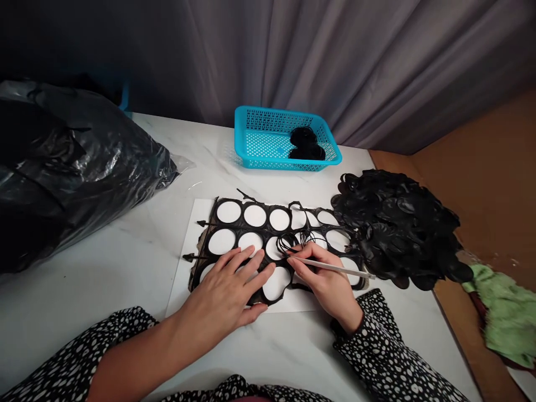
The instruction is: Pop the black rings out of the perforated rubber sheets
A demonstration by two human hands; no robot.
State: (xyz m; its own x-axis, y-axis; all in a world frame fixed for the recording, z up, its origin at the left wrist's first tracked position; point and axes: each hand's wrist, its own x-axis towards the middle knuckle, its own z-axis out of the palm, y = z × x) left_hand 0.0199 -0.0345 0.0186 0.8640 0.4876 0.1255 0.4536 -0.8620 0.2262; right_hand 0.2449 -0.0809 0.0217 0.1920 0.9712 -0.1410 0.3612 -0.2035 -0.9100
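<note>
Pinning punched black sheet (251,228) flat: left hand (221,293), grip spread open, steadies; right hand (324,285), grip pinched on white stylus (339,269) at black loops (285,244).

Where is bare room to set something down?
Bare marble lies between the black plastic bag and white paper, below the blue basket. Crowded: the black disc pile, and the cut black sheet under the left hand and right hand.
</note>
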